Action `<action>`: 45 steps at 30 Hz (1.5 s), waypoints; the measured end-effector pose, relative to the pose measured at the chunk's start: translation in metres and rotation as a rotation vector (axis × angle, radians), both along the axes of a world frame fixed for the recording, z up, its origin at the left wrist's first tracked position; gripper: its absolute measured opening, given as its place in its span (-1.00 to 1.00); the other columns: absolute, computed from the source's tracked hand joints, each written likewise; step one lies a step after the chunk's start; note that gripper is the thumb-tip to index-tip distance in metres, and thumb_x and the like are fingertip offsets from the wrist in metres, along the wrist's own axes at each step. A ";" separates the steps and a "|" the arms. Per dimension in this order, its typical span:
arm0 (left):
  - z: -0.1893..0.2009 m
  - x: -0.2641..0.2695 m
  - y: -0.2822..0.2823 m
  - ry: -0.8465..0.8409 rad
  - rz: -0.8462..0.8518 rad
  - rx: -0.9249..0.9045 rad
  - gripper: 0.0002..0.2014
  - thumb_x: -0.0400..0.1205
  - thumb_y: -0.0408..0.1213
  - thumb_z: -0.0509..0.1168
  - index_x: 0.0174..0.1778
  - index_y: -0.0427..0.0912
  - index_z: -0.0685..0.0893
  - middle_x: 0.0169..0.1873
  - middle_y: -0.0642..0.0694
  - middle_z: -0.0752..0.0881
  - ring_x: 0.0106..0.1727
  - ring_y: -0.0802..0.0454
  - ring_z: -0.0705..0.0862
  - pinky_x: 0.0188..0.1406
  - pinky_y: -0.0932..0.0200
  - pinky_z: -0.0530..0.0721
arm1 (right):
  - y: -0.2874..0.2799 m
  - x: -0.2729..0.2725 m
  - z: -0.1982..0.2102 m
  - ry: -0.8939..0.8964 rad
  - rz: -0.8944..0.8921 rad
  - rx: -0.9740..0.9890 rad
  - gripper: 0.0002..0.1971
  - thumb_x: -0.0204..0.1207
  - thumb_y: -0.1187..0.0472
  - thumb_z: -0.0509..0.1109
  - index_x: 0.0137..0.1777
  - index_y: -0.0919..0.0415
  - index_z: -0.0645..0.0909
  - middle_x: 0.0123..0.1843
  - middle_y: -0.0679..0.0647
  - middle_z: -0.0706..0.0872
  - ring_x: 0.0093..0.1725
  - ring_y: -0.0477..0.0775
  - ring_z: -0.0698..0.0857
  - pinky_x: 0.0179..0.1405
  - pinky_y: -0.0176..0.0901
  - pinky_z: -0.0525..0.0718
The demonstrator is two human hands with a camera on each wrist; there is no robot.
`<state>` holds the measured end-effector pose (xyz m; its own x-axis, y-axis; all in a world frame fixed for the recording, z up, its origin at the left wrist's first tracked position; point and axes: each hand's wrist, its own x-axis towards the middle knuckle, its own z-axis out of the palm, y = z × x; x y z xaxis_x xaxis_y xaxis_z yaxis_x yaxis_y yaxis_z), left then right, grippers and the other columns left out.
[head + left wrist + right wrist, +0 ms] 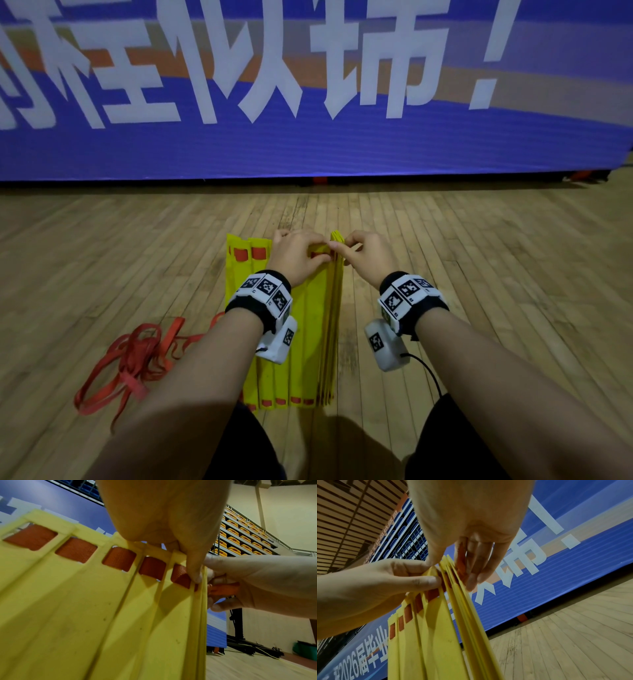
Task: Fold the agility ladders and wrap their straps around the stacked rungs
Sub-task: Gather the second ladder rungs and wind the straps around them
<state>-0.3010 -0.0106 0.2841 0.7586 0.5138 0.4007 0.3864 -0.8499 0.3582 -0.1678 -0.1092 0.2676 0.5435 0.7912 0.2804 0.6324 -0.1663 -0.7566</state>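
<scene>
We see left hand (295,255) at frame centre, thumb and fingers pinched on far end of yellow rungs (301,329). Right hand (368,255) just beside it, thumb and fingers closed on upright stack of rungs (337,270), orange strap (223,588) under its fingers. Remaining rungs lie flat, fanned leftward on wooden floor (479,274). Loose orange strap heap (133,359) at lower left. Blue banner (308,144) fills top of frame.

Wooden plank floor (479,246), blue banner (308,147) with white characters, yellow seats (243,536)
</scene>
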 end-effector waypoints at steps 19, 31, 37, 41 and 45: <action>0.006 -0.018 0.021 0.104 0.220 0.076 -0.70 0.52 0.10 0.41 -0.33 0.04 0.49 -0.32 0.16 0.52 -0.06 0.06 0.56 0.32 0.01 0.17 | 0.001 0.000 0.002 -0.022 0.045 -0.026 -0.67 0.64 0.00 0.27 0.11 0.21 0.73 -0.07 0.08 0.79 -0.04 0.03 0.73 0.06 0.10 0.70; -0.001 -0.014 0.024 0.080 0.097 0.079 -0.76 0.50 -0.02 0.41 -0.30 -0.01 0.50 -0.26 0.07 0.49 -0.05 -0.05 0.57 -0.16 -0.05 0.62 | 0.004 -0.006 0.001 -0.121 -0.041 -0.070 -0.72 0.50 -0.08 0.42 -0.04 0.14 0.60 -0.08 0.09 0.73 -0.07 0.07 0.69 -0.07 0.09 0.71; 0.001 -0.010 0.014 0.083 0.178 0.142 -0.77 0.57 0.01 0.34 -0.24 -0.02 0.48 -0.14 -0.01 0.67 -0.05 -0.04 0.64 -0.26 0.09 0.53 | 0.007 -0.017 0.000 -0.279 -0.148 -0.057 -0.76 0.55 -0.07 0.37 -0.06 0.11 0.60 -0.15 0.06 0.72 -0.15 0.08 0.69 -0.24 -0.01 0.66; -0.001 -0.009 0.021 0.071 0.168 0.027 -0.78 0.53 0.07 0.36 -0.27 0.04 0.55 -0.21 0.00 0.71 -0.09 -0.04 0.67 -0.16 0.00 0.68 | 0.008 -0.021 0.000 -0.301 -0.195 -0.034 -0.76 0.56 -0.06 0.36 -0.10 0.12 0.59 -0.20 0.06 0.71 -0.20 0.08 0.68 -0.29 -0.01 0.66; 0.002 -0.013 0.023 0.061 0.088 -0.051 -0.85 0.52 0.03 0.41 -0.21 0.08 0.62 -0.26 0.09 0.64 -0.10 0.00 0.67 -0.12 -0.03 0.68 | 0.010 -0.021 -0.002 -0.310 -0.230 -0.033 -0.77 0.56 -0.06 0.36 -0.10 0.11 0.60 -0.19 0.05 0.71 -0.20 0.08 0.67 -0.33 -0.07 0.61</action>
<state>-0.3143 0.0122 0.2862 0.7316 0.5985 0.3266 0.4815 -0.7927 0.3740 -0.1888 -0.0991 0.2654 0.6015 0.6697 0.4355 0.7734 -0.3517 -0.5275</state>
